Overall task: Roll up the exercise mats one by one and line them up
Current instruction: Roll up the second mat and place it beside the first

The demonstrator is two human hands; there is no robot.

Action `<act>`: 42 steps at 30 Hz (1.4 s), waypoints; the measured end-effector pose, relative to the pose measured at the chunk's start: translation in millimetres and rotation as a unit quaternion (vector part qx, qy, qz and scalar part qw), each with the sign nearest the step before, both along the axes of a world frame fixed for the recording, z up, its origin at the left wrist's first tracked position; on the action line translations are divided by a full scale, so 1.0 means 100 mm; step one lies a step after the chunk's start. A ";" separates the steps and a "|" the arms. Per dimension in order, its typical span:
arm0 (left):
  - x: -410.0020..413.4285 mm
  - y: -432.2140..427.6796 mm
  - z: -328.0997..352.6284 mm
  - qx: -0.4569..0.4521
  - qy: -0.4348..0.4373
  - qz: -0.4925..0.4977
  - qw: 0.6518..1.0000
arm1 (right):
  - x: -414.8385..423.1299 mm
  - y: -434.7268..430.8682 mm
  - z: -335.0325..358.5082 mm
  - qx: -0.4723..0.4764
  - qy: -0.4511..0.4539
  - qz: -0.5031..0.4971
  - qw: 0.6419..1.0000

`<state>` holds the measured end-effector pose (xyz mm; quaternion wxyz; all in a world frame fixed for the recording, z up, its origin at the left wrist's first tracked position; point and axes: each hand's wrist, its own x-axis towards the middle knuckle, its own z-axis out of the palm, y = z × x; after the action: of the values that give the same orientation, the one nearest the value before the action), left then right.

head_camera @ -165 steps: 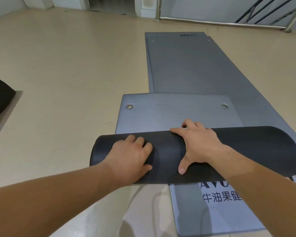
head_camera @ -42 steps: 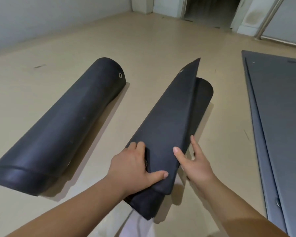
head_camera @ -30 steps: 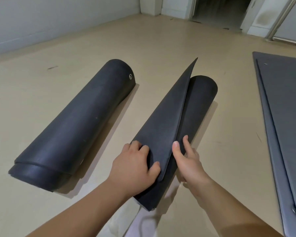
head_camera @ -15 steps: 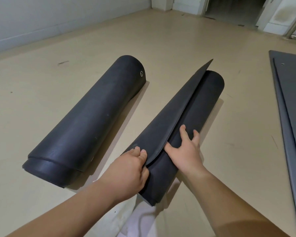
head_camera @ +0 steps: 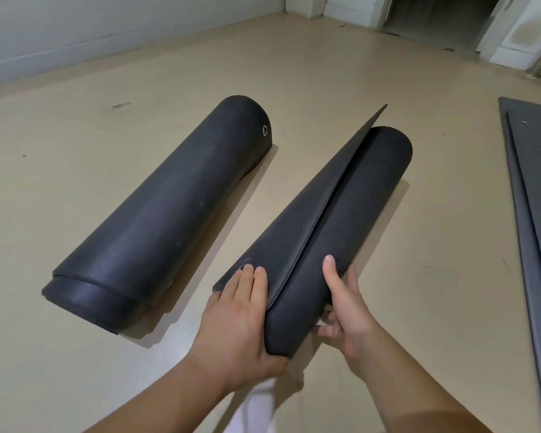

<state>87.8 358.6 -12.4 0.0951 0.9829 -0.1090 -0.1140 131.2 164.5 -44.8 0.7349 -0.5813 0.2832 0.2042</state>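
Two dark rolled mats lie side by side on the beige floor. The left rolled mat (head_camera: 166,210) rests alone, a metal eyelet showing at its far end. The right rolled mat (head_camera: 350,214) has a loose outer flap (head_camera: 297,214) sticking up along its left side. My left hand (head_camera: 241,320) presses on the flap at the near end, thumb under the roll's end. My right hand (head_camera: 347,310) grips the near end from the right, thumb on top and fingers underneath.
Flat grey mats (head_camera: 537,214) lie stacked on the floor at the right edge. A pale wall (head_camera: 75,32) runs along the far left, and a dark doorway (head_camera: 434,20) opens at the back. Bare floor separates the rolls from the flat mats.
The mat I was rolling now lies beside the first roll. Over the last second the raised flap has come down against the roll, and my right hand has shifted to its right side.
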 end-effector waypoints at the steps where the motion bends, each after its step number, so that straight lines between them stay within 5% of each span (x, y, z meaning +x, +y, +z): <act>1: 0.03 0.05 0.03 -0.017 -0.010 -0.001 1.000 | 0.01 0.03 -0.01 0.016 -0.007 -0.001 1.000; 6: 0.14 0.28 0.15 -0.204 0.046 0.031 0.977 | 0.06 0.16 0.20 -0.022 -0.060 -0.019 0.998; 8: 0.13 0.37 0.16 -0.323 0.121 0.077 0.935 | 0.03 0.21 0.37 -0.147 -0.083 0.035 0.985; 10: 0.08 0.48 0.10 -0.418 0.222 0.118 0.873 | 0.02 0.27 0.54 -0.364 -0.079 0.152 0.915; 13: -0.04 0.64 -0.12 -0.468 0.319 0.158 0.809 | 0.00 0.41 0.74 -0.584 -0.144 0.303 0.740; 15: -0.11 0.74 -0.26 -0.478 0.337 0.208 0.784 | 0.01 0.44 0.73 -0.594 -0.204 0.344 0.698; 17: -0.15 0.85 -0.36 -0.496 0.335 0.240 0.764 | 0.07 0.41 0.62 -0.571 -0.224 0.370 0.698; 19: -0.17 0.93 -0.35 -0.478 0.324 0.260 0.774 | 0.11 0.42 0.54 -0.581 -0.241 0.392 0.671; 22: -0.21 0.85 -0.15 -0.396 0.213 0.247 0.858 | 0.12 0.53 0.43 -0.606 -0.275 0.394 0.634; 24: -0.26 0.64 -0.01 -0.319 0.093 0.191 0.924 | 0.17 0.54 0.36 -0.567 -0.296 0.391 0.662; 28: -0.30 0.38 0.01 -0.200 0.055 0.177 0.962 | 0.34 0.28 0.28 -0.303 -0.343 0.314 0.832; 31: -0.27 0.45 -0.03 -0.200 0.059 0.203 0.957 | 0.27 0.11 0.21 -0.323 -0.345 0.274 0.838; 34: -0.28 0.70 -0.10 -0.245 0.064 0.215 0.943 | 0.08 0.13 0.09 -0.263 -0.275 0.280 0.881; 38: -0.36 1.03 -0.18 -0.285 0.050 0.213 0.933 | -0.05 0.30 -0.01 -0.319 -0.313 0.328 0.832; 42: -0.65 1.03 -0.30 -0.222 -0.125 0.217 0.942 | -0.04 0.52 0.12 -0.405 -0.352 0.342 0.771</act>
<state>22.5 462.1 -42.0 0.3184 0.9432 0.0731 0.0607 127.7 216.6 -33.3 0.3612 -0.9148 -0.1569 0.0895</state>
